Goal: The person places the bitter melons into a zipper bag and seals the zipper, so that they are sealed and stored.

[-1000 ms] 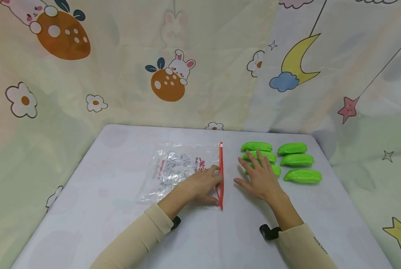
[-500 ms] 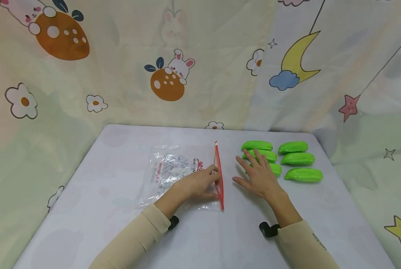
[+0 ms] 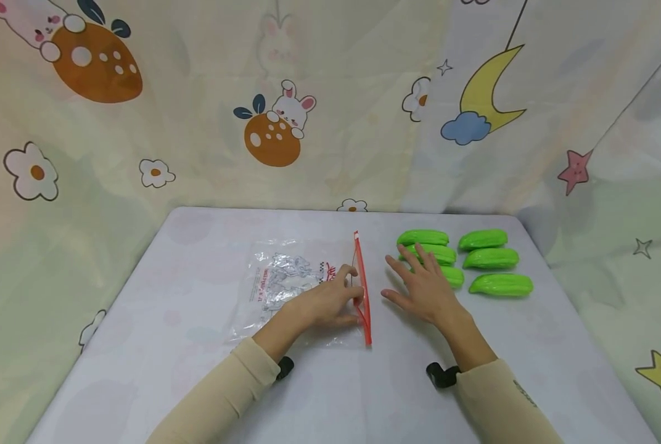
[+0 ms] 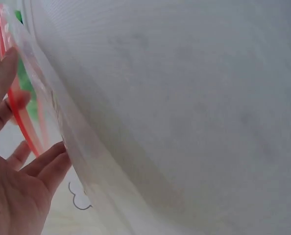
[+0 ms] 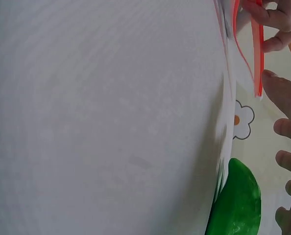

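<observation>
A clear zip bag point(image 3: 291, 280) with printing lies flat on the table, its red zip edge point(image 3: 367, 324) facing right. My left hand point(image 3: 325, 302) is at this mouth, bent fingers gripping the red edge and parting its two sides. In the left wrist view, fingers point(image 4: 47, 164) spread the plastic near the red strip point(image 4: 20, 117). My right hand point(image 3: 433, 299), fingers spread and holding nothing, hovers over the near end of the left column of green, zucchini-like vegetables point(image 3: 425, 237), partly hiding them. One green vegetable point(image 5: 238, 205) shows below the right hand in the right wrist view.
A second column of green vegetables point(image 3: 491, 258) lies to the right of the first. The white-covered table point(image 3: 197, 370) ends at a cartoon-printed cloth backdrop point(image 3: 197, 123). A black wrist mount point(image 3: 441, 375) sits at the right cuff, another point(image 3: 286, 368) at the left.
The bag's red edge has parted wider under my left fingers, its upper strip shifting slightly left and its lower end right. My right hand stays nearly still, fingers spread.
</observation>
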The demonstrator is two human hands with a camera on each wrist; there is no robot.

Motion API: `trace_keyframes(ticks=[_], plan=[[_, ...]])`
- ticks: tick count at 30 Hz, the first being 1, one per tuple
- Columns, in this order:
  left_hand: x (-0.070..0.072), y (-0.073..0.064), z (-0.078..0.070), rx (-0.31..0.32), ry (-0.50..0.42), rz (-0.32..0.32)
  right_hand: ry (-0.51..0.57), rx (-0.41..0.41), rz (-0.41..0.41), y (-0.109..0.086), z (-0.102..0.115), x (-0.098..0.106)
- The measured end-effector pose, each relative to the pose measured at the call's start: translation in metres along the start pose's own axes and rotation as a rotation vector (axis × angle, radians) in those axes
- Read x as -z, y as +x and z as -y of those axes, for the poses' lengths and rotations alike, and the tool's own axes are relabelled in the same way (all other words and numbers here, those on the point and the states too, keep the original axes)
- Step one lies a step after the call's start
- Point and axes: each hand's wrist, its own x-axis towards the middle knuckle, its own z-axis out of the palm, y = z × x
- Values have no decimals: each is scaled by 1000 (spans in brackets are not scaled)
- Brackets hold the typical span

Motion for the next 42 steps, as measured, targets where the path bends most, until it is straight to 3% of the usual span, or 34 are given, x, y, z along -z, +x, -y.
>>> trace_keyframes(ticks=[13, 23, 42], plan=[[2, -5, 1, 24, -80, 38, -33, 69, 6, 7, 14, -3], [6, -11, 6, -25, -107, -52, -13, 132, 16, 15, 17, -6], [14, -24, 4, -26, -81, -63, 53, 214, 86, 38, 29, -13]])
